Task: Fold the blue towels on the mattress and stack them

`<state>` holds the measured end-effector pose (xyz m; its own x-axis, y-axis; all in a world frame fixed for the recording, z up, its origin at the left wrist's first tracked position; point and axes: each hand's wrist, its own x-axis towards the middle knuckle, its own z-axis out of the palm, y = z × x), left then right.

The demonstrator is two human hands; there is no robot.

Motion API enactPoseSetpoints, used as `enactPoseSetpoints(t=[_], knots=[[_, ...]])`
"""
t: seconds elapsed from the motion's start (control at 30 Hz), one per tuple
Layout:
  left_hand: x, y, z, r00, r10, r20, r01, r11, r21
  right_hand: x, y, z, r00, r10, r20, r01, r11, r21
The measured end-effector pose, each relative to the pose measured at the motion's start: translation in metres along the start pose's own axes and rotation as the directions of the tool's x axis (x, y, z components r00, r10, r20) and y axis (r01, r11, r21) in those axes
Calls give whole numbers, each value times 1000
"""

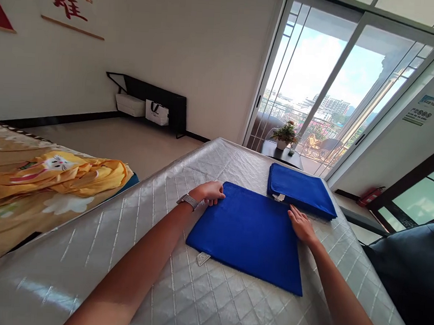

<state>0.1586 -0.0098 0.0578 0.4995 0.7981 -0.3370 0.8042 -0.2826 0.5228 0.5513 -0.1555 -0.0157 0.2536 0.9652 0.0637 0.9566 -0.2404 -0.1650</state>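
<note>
A flat blue cloth piece with a white tag at its near left corner lies on the quilted silver surface. At its far left edge, my left hand, with a watch on the wrist, is closed with the fingertips pinching the cloth. My right hand rests at the right edge of the same piece, its fingers stretched out and touching the cloth. Just beyond it sits a thicker stack of blue cloth, also with a white tag.
The quilted silver cover spreads around the cloths. Patterned bedding with a yellow cloth is on the left. A black bag-like object stands at the right edge. Behind are a potted plant and sliding glass doors.
</note>
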Motion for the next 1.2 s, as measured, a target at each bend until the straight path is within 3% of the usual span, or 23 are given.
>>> enactPoseSetpoints(t=[0.17, 0.27, 0.37, 0.43, 0.53, 0.57, 0.63, 0.7, 0.77, 0.9, 1.0, 1.1, 1.2], knots=[[2, -1, 2, 1000, -6, -12, 7, 1000, 13, -7, -5, 3, 997, 10, -74, -10, 1000, -9], [-1, 6, 0, 999, -24, -28, 27, 994, 103, -10, -8, 3, 996, 9, -91, -8, 1000, 19], [-8, 29, -1, 987, 34, -155, 10, 961, 278, -10, -9, 0, 999, -7, -45, 8, 999, 31], [-18, 55, 4, 952, 158, -262, -52, 928, 370, -10, -10, -1, 1000, -22, -16, 22, 1000, 22], [-37, 99, 29, 875, 409, -258, -273, 858, 436, -10, -13, -3, 1000, -22, -11, 22, 1000, 16], [-43, 113, 42, 831, 512, -220, -383, 811, 442, -10, -14, -3, 1000, -21, -11, 21, 1000, 17], [-51, 135, 73, 685, 716, -133, -598, 657, 459, -10, -15, -4, 1000, -24, -8, 24, 1000, 16], [-49, 152, 103, 558, 827, -66, -704, 514, 489, -11, -16, -4, 999, -35, -9, 36, 999, 8], [-35, 164, 128, 519, 852, -65, -721, 478, 502, -11, -15, -4, 999, -49, -18, 48, 999, -12], [21, 187, 158, 589, 787, -186, -662, 602, 446, -13, -12, -2, 996, -89, -21, 88, 995, -53], [60, 203, 169, 711, 669, -219, -574, 731, 369, -14, -10, -1, 995, -95, -18, 94, 994, -47], [79, 211, 177, 807, 557, -195, -490, 816, 305, -14, -9, -2, 995, -96, -23, 95, 995, -41], [82, 209, 181, 829, 531, -176, -471, 832, 294, -13, -9, -1, 994, -105, -30, 104, 994, -35]])
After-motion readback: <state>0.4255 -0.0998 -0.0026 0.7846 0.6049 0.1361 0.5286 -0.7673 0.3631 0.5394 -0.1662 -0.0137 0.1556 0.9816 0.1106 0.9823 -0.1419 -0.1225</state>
